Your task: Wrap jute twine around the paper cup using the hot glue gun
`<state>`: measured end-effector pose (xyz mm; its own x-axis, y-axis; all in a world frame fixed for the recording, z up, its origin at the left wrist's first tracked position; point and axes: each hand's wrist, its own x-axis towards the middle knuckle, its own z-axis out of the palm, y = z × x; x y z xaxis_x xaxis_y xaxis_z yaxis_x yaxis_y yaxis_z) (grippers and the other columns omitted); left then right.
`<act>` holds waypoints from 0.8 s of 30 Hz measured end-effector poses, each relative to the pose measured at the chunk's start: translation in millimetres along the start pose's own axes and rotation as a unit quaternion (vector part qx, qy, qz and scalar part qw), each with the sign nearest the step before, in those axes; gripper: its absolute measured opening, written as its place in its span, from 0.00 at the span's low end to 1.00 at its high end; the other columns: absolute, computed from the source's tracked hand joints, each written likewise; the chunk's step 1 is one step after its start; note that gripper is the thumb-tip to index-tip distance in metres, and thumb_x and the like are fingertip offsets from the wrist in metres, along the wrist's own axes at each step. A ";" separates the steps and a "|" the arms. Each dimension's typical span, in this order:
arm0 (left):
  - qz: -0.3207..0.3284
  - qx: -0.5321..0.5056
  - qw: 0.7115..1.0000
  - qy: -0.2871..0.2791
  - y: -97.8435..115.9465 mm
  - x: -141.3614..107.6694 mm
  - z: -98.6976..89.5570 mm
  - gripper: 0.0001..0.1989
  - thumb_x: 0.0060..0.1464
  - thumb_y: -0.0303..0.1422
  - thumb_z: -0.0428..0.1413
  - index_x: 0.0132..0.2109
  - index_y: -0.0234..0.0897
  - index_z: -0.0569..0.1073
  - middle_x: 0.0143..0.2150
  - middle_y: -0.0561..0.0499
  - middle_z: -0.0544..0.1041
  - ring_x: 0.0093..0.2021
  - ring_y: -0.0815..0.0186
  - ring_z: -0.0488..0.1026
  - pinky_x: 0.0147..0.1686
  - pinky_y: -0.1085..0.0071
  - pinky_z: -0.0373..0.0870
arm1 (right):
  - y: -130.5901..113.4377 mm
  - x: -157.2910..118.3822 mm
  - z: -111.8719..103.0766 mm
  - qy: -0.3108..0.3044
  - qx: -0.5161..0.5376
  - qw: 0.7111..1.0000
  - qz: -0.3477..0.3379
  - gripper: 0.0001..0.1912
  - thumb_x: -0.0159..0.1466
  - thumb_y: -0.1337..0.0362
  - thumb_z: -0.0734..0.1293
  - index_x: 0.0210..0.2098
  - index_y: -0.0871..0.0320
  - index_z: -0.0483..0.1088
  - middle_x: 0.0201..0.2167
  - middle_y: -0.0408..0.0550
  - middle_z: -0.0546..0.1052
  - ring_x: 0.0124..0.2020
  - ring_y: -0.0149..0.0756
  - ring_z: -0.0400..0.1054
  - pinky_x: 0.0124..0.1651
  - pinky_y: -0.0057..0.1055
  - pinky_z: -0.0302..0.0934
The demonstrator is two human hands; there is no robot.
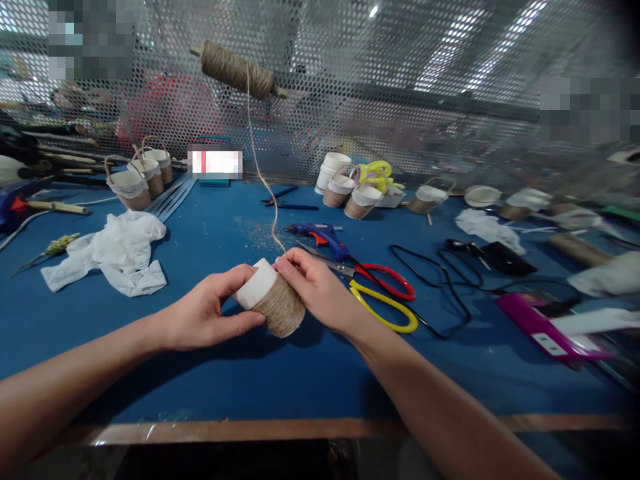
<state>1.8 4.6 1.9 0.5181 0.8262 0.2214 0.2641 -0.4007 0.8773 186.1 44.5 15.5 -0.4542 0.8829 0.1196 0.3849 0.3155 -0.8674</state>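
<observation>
A white paper cup (283, 308), tilted over the table, has brown twine wound round much of its side, with a bare white band at the rim. My left hand (217, 308) grips its rim end, the thumb on the outside and the fingers at the opening. At the upper right of the cup, my right hand (313, 283) pinches the twine (261, 175) against it. That strand runs up to a twine spool (235, 69) hung on a stick before the mesh. Part of the cup is hidden behind my fingers.
Scissors (383, 300) with red and yellow handles lie right of my right hand, near a blue glue gun (320, 235). White lace cloth (117, 253) rests at left. Finished small baskets (131, 190) stand at the back. A purple power strip (543, 330) sits far right.
</observation>
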 end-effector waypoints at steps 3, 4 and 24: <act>-0.003 0.002 1.000 -0.001 -1.3 0.8 1.0 0.09 0.53 0.32 0.53 0.41 0.32 0.67 0.39 0.47 0.69 0.38 0.66 0.67 0.40 0.70 0.65 | 1.1 -0.1 1.2 0.010 -0.040 0.999 -0.004 0.12 0.64 0.58 0.56 0.26 0.57 0.58 0.21 0.39 0.62 0.23 0.28 0.57 0.26 0.27 0.53; -0.003 0.003 1.000 0.003 -1.6 1.2 1.3 0.10 0.52 0.32 0.53 0.42 0.32 0.67 0.40 0.47 0.69 0.38 0.66 0.67 0.41 0.70 0.65 | 2.2 0.4 1.4 0.016 -0.048 0.999 -0.006 0.12 0.64 0.58 0.56 0.26 0.57 0.58 0.21 0.39 0.62 0.23 0.29 0.57 0.26 0.27 0.53; -0.141 -0.053 0.986 0.069 5.4 10.9 14.3 0.12 0.48 0.37 0.54 0.36 0.30 0.69 0.31 0.50 0.72 0.31 0.67 0.66 0.32 0.72 0.63 | 8.6 -5.8 17.9 0.131 -0.280 0.938 -0.158 0.09 0.64 0.61 0.54 0.30 0.57 0.58 0.30 0.50 0.67 0.28 0.35 0.62 0.31 0.32 0.59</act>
<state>20.5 5.8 2.8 0.3178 0.9481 0.0121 0.2913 -0.1098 0.9503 177.7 35.9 -1.3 -0.4324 0.7467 0.5055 0.6587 0.6444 -0.3884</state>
